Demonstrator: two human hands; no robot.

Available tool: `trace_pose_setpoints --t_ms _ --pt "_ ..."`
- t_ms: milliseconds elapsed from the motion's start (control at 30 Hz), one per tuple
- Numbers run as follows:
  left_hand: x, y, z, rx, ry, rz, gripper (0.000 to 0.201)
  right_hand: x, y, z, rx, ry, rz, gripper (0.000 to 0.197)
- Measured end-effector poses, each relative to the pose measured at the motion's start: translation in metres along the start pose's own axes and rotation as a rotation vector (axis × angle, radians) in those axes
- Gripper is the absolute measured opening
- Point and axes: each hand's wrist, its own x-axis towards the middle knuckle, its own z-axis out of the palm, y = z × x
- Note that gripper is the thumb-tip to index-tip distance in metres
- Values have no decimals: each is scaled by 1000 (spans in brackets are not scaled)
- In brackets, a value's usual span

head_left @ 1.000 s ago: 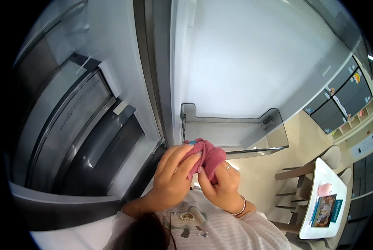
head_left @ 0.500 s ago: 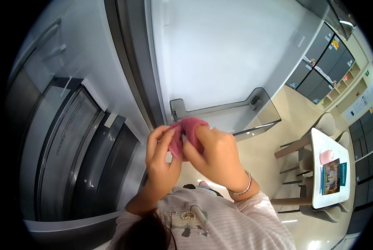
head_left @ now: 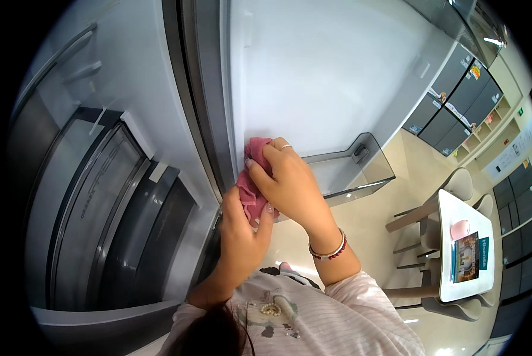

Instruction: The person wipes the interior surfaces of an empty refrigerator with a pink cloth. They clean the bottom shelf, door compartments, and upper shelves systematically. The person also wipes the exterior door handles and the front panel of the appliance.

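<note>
Bunched between my hands is a pink cloth (head_left: pixel 253 193). My right hand (head_left: pixel 287 178) grips its upper part beside the inner left edge of the open refrigerator door (head_left: pixel 319 71). Lower down, my left hand (head_left: pixel 243 228) pinches the cloth's bottom end between thumb and fingers. A clear door bin (head_left: pixel 361 172) sits just right of my right hand, its left end hidden behind that hand. Whether the cloth touches the door's inner wall, I cannot tell for certain.
On the left the refrigerator compartment stands open, with dark-fronted drawers (head_left: pixel 100 207). To the right, a white table (head_left: pixel 465 279) with grey chairs (head_left: pixel 456 184) carries a pink rounded object (head_left: pixel 460 229) and a printed board (head_left: pixel 466 258). Dark cabinets (head_left: pixel 450 107) line the far wall.
My right hand has moved up with the cloth toward the door's inner edge, partly covering the bin's left end. My left hand is a little lower, and the cloth is stretched longer between them.
</note>
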Motion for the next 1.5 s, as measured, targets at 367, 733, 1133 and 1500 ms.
trace_pose_setpoints --t_ms 367,733,1133,1500 --pt "-8 -9 20 19 126 50 46 2 9 -7 127 -119 -48 23" --pt "-42 8 14 -161 61 -41 42 -18 9 -34 202 -313 -186 19" --pt "-37 31 39 -191 -213 584 46 -69 70 -116 1018 -470 -160 23" --pt "-29 64 137 -282 -429 487 26 -118 169 -183 1156 654 216 30"
